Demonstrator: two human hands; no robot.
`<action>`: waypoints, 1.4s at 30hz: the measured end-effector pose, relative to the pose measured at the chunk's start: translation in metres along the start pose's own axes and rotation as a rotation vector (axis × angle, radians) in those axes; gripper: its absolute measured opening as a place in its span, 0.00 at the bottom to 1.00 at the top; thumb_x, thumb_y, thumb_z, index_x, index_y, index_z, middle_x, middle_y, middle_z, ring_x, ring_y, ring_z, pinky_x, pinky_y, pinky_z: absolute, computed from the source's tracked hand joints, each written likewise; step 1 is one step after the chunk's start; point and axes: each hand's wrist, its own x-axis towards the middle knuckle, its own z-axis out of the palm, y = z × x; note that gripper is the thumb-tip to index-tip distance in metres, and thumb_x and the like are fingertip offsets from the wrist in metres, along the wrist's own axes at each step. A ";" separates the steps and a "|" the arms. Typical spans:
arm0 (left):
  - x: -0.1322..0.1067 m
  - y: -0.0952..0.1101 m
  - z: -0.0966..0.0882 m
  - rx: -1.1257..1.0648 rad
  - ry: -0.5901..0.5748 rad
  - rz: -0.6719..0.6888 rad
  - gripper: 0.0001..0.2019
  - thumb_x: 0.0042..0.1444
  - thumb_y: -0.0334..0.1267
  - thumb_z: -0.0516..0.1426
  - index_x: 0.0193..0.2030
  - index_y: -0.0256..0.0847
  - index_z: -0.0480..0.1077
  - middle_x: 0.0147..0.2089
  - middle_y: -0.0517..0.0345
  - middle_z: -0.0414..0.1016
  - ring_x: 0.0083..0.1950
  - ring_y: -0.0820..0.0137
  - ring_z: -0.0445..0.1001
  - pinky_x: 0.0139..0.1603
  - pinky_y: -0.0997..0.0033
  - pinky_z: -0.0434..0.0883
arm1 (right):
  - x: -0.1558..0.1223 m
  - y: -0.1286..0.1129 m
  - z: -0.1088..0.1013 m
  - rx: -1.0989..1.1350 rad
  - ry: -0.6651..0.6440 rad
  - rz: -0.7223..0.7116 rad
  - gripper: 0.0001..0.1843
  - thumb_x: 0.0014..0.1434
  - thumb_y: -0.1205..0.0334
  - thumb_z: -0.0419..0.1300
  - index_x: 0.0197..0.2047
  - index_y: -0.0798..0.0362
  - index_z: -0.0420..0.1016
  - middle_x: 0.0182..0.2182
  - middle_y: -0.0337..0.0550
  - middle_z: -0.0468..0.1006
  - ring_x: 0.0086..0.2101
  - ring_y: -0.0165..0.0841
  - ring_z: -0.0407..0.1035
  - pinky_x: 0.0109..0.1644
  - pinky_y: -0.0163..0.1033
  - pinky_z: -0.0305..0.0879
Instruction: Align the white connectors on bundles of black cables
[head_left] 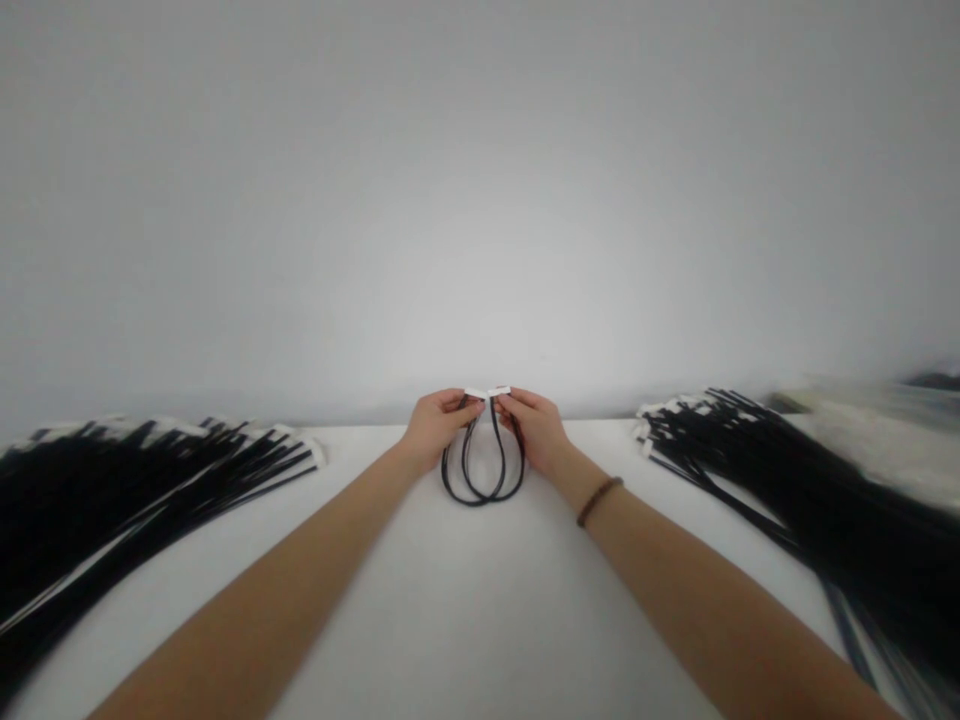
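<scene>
White table (465, 620): flat surface filling the lower part of the view, meeting a plain pale wall (480, 200) at 12 o'clock.

Right cable pile (810, 490): large heap of black cables with white connector ends, lying on the table at 3 o'clock, fanned from the far edge toward the near right corner; its far right part is blurred.

Left cable pile (127, 490): similar heap of black cables with white ends, at 9 o'clock, fanned toward the near left corner.

Left hand (435, 428): at centre, just short of the wall line, fingers closed in a pinch on one white connector (475, 393) of the looped cable.

Right hand (534, 428): just beside the left, fingers closed in a pinch on the other white connector (500, 391); the two connectors sit side by side, nearly touching.

Looped black cable (482, 490): thin wires hanging from the two connectors between the hands, curving down into a rounded loop whose bottom lies at 6 o'clock of the hands, at or on the table; contact cannot be told.

Brown bracelet (598, 500): thin band on the right wrist.
</scene>
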 end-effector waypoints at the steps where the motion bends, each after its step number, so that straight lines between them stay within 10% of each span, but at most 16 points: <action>1: 0.000 0.000 0.000 -0.003 -0.008 -0.011 0.13 0.37 0.37 0.63 0.32 0.35 0.72 0.32 0.56 0.75 0.32 0.73 0.71 0.38 0.72 0.65 | 0.000 0.000 0.000 -0.004 0.004 -0.003 0.08 0.38 0.64 0.62 0.26 0.57 0.74 0.21 0.38 0.71 0.24 0.24 0.62 0.28 0.31 0.56; 42: -0.002 0.005 -0.004 -0.142 -0.069 -0.094 0.14 0.35 0.33 0.65 0.32 0.34 0.71 0.30 0.56 0.75 0.31 0.74 0.71 0.38 0.73 0.68 | -0.005 -0.009 0.000 0.077 -0.068 0.136 0.08 0.40 0.68 0.62 0.29 0.57 0.71 0.23 0.38 0.73 0.26 0.24 0.66 0.33 0.29 0.63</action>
